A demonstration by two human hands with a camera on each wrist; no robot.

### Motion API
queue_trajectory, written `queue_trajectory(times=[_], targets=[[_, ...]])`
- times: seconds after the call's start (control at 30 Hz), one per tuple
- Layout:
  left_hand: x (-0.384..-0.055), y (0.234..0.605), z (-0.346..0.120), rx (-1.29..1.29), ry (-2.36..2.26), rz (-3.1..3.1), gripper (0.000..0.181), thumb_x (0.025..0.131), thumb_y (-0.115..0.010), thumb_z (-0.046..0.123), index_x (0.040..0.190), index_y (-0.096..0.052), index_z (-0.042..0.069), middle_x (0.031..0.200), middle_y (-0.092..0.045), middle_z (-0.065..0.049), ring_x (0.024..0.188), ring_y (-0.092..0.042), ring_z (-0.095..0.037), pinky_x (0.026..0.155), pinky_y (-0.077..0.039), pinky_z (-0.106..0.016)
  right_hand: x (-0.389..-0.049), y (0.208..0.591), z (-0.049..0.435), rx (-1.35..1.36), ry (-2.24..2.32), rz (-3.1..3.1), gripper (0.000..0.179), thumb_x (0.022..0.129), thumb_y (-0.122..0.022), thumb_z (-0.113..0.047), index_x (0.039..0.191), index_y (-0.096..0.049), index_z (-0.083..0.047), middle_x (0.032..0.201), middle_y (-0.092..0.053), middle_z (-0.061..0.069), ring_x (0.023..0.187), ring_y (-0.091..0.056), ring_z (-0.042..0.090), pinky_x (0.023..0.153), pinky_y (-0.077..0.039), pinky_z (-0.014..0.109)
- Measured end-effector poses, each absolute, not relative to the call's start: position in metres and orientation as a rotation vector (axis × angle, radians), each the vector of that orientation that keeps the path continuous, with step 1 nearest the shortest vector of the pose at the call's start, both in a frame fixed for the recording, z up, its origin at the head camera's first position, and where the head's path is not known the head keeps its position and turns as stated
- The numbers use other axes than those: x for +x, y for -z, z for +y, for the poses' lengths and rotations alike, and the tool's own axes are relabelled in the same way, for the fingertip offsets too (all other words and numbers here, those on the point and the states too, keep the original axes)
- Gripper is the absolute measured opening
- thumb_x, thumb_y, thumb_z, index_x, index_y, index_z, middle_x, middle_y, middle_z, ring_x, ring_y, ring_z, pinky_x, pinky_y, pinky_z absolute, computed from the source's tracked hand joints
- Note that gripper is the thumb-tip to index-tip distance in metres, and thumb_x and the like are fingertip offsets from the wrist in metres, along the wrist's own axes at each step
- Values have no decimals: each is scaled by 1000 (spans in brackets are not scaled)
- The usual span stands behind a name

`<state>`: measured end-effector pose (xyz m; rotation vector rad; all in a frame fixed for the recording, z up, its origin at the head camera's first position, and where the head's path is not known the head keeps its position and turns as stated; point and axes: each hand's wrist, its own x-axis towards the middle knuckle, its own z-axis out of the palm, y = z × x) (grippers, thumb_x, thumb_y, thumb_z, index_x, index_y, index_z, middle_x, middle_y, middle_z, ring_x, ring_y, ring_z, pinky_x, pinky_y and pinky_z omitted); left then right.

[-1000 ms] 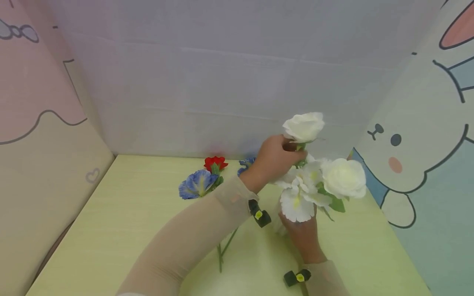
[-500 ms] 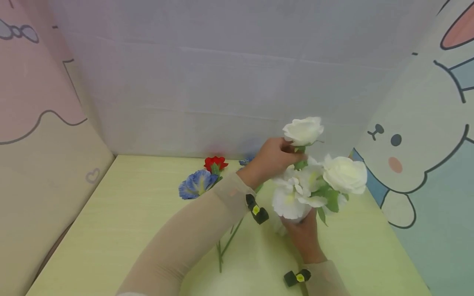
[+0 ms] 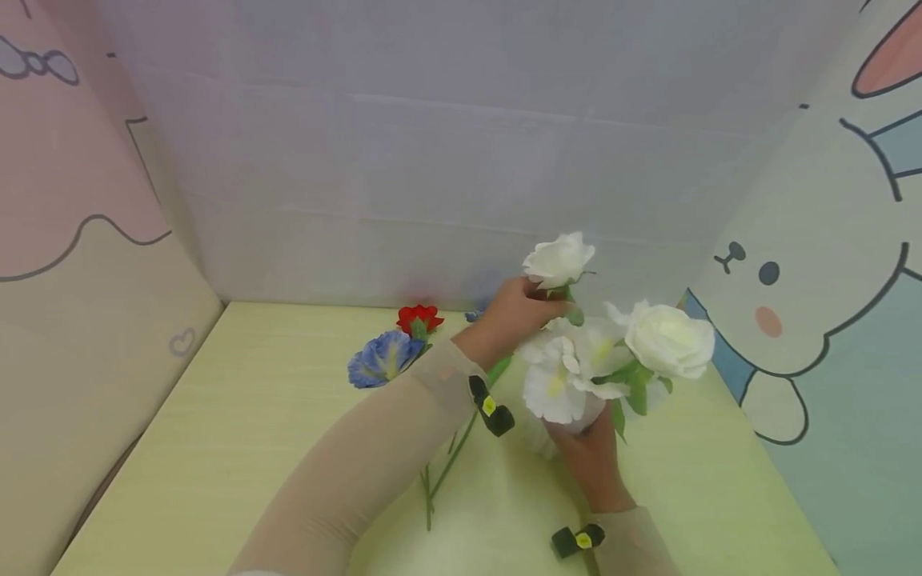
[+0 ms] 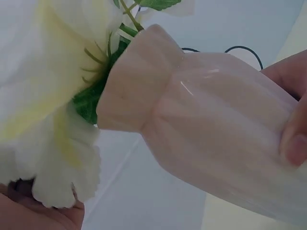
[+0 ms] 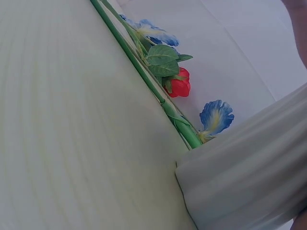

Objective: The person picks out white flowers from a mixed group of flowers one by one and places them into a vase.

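Observation:
My left hand (image 3: 507,316) pinches the stem of a white rose (image 3: 559,260) just below its bloom, above the vase; the lower stem is hidden. My right hand (image 3: 594,464) grips the body of a pale fluted vase (image 4: 206,115), mostly hidden under blooms in the head view. Ruffled white irises (image 3: 558,380) with yellow centres and a second white rose (image 3: 670,340) with green leaves stand out of the vase's mouth. The vase's wavy rim shows in the left wrist view, and its base close over the table in the right wrist view.
On the table (image 3: 238,416) left of the vase lie a blue iris (image 3: 385,358), a red flower (image 3: 420,318) and another blue iris (image 5: 217,116), with long green stems (image 5: 134,55) running toward the front. A pale wall stands behind, cartoon-printed panels at both sides.
My left hand has drawn the upper white rose to the left and a little lower in view. The irises have shifted slightly left; the right hand has stayed on the vase.

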<state>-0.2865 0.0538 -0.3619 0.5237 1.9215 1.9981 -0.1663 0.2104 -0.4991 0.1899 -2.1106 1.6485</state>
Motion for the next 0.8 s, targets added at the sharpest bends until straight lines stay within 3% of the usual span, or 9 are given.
queue_trajectory(times=[0.2, 0.3, 0.5, 0.63, 0.8], targets=[[-287, 375, 51, 554, -2122, 1807, 21, 96, -76, 21, 111, -67, 10, 100, -64, -3, 92, -61, -17, 84, -50, -35, -165, 500, 211, 186, -1630, -2115, 72, 75, -78, 14, 138, -45, 8, 125, -58, 8, 115, -54, 10, 102, -39, 20], [-284, 376, 55, 547, -2160, 1783, 19, 95, -77, 21, 108, -69, 9, 95, -64, -1, 86, -58, -17, 81, -50, -35, -166, 499, 211, 216, -1593, -2114, 76, 73, -78, 15, 140, -42, 9, 128, -58, 12, 119, -54, 9, 105, -39, 20], [-281, 373, 60, 531, -2112, 1883, 20, 95, -76, 24, 109, -73, 11, 107, -72, 0, 97, -65, -16, 89, -55, -36, -166, 500, 213, 222, -1585, -2110, 81, 75, -81, 13, 143, -37, 7, 131, -54, 11, 121, -52, 8, 105, -38, 19], [-281, 375, 55, 516, -2097, 1934, 19, 95, -75, 27, 106, -74, 12, 104, -71, -2, 101, -64, -28, 89, -53, -40, -167, 501, 215, 221, -1571, -2116, 83, 76, -82, 11, 144, -35, 6, 133, -53, 13, 122, -51, 10, 106, -37, 20], [-278, 381, 44, 500, -2116, 1931, 22, 96, -73, 29, 107, -74, 10, 103, -70, -5, 102, -61, -37, 83, -54, -36, -166, 502, 215, 184, -1589, -2127, 81, 76, -82, 10, 143, -37, 7, 133, -53, 15, 122, -51, 9, 107, -36, 20]])
